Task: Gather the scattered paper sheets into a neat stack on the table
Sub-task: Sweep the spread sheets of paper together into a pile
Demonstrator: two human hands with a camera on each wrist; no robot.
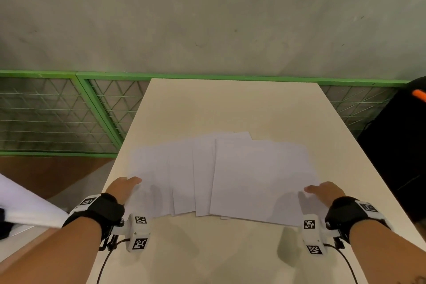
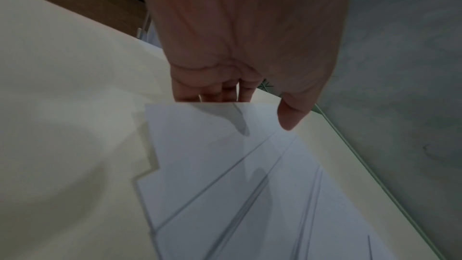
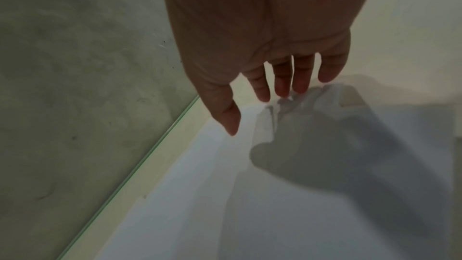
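Observation:
Several white paper sheets (image 1: 260, 175) lie fanned out and overlapping across the middle of the cream table (image 1: 230, 104). My left hand (image 1: 129, 185) is at the left edge of the leftmost sheet (image 1: 149, 168). In the left wrist view its fingers (image 2: 212, 94) disappear under that sheet's edge (image 2: 200, 126), while the thumb (image 2: 291, 118) hangs above the paper without touching it. My right hand (image 1: 319, 189) is at the right edge of the rightmost sheet, and in the right wrist view the hand (image 3: 257, 110) has straight, spread fingers (image 3: 282, 84) just over the paper (image 3: 250, 215).
A green wire-mesh fence (image 1: 69, 110) runs behind and to the left of the table, with a grey wall above it. A black object with an orange part (image 1: 405, 136) stands at the right. Something white (image 1: 25, 205) lies off the table at the lower left.

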